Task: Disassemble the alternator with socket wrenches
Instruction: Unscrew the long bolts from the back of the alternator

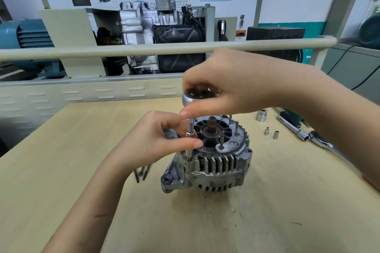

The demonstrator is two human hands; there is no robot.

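A: Where's the alternator [207, 156]?
B: Centre frame, on the table [287, 201].
A: And the hands?
B: Right hand [236, 86] grips the ratchet [197, 96] head; left hand [162, 137] pinches its socket [190, 134].

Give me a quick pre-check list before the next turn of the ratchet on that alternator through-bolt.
1. Socket seated on bolt: the socket extension runs down to the housing edge of the alternator; the engagement itself is hidden. Cannot tell.
2. Extension steadied: left hand pinches it. Ok.
3. Ratchet held: right hand grips the ratchet head. Ok.
4. Extension upright: reads near vertical. Ok.
5. Alternator braced: it stands free on the wooden table, with no clamp visible. Not ok.
6. Removed bolts out of the way: lying left of the housing. Ok.
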